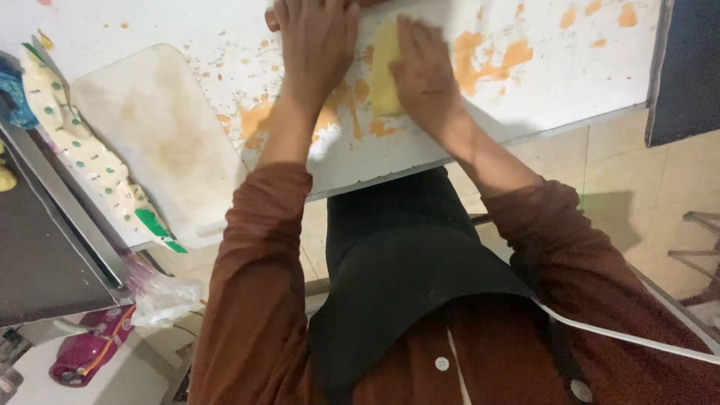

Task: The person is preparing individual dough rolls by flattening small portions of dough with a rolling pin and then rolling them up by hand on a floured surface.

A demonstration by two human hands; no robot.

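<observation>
Two packages sit nearest: pink-orange bag [88, 351] low left, cream green-dotted pouch [90, 161] w/ green corner by worn white board [157, 135]. Farther, left hand [319, 45] & right hand [424, 71], fingers flat, press pale yellow dough [384, 64] on stained white worktop [570, 75].

A flattened piece of pale yellow dough [385, 69] lies on the white, orange-stained board [525, 90], near its front edge and about midway along it, stretched away from that edge. A brown wooden rolling pin [271, 19] lies across its far end, only one rounded tip showing
</observation>
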